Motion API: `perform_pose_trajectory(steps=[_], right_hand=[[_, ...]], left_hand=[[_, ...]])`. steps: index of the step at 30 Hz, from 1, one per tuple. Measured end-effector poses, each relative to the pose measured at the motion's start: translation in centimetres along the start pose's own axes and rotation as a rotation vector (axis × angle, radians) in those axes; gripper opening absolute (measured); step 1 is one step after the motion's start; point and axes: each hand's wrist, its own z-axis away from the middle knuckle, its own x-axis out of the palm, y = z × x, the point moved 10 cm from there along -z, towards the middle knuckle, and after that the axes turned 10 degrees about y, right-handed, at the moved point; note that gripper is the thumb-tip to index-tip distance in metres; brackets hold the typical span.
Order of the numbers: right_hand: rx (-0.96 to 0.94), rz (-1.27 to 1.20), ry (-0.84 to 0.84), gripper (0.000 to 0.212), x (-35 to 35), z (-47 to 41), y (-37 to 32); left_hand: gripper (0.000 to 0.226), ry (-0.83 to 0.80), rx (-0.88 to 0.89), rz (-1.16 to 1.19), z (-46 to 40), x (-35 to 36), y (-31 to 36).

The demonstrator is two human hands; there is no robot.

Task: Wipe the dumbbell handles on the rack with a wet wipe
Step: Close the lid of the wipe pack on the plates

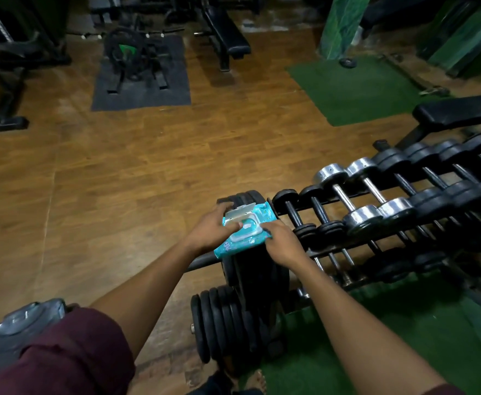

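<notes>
Pack: wipes pack (243, 232) lid up, resting on weight plates (250, 269)
Hands: left hand (213, 230) steadies pack; right hand (280, 242) pinches its edge
Dumbbells: rack (376, 212) lies right; right hand nearer

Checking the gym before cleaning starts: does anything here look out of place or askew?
Only the wet wipe pack: it sits tilted on top of upright weight plates beside the dumbbell rack, lid flipped open, both hands on it. Nothing looks spilled or broken.
</notes>
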Motion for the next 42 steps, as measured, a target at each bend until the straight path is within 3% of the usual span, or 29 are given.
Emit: perform_pose_trajectory(steps=[4, 7, 13, 20, 42], right_hand=[[0.054, -0.159, 0.043, 0.037, -0.8, -0.6, 0.1], [0.100, -0.227, 0.056, 0.025, -1.3, -1.1, 0.4], [0.142, -0.236, 0.106, 0.034, -0.9, -2.1, 0.2], [0.204, -0.134, 0.141, 0.021, -0.1, -3.2, 0.8], [0.204, -0.093, 0.181, 0.025, 0.2, -3.7, 1.2]], left_hand=[[0.063, -0.033, 0.150, -0.169, 0.9, 1.9, -0.2], [0.072, -0.062, 0.251, -0.294, 1.6, 3.4, -0.7], [0.085, -0.101, 0.376, -0.505, 2.5, 5.3, -1.7], [0.084, -0.115, 0.404, -0.652, 2.8, 5.9, -1.9], [0.096, -0.184, 0.433, -0.943, 3.4, 7.6, -2.9]])
